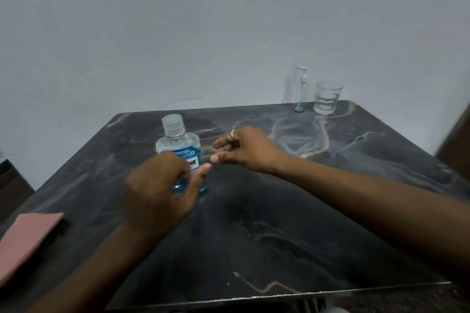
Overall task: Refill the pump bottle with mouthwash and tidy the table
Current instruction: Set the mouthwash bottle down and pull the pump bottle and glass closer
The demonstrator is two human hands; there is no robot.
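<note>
Head view looks down on a dark marble-patterned table (279,223) set against a pale grey wall (203,20). A clear plastic mouthwash bottle (178,145) of blue liquid stands upright left of centre, its ribbed translucent cap (173,124) on. The left hand (157,188) is in front of the bottle's lower half, thumb reaching out to the right. It is motion-blurred, so I cannot tell whether the fingers actually clasp the bottle. The right hand (246,150) hovers just right of the bottle with fingers loosely curled, holding nothing, a silver ring (233,133) on one finger. A slim clear pump bottle (300,91) stands at the far right edge beside a faceted drinking glass (326,98) that seems to hold some water. A flat pink cloth (25,239) lies at the near left edge.
</note>
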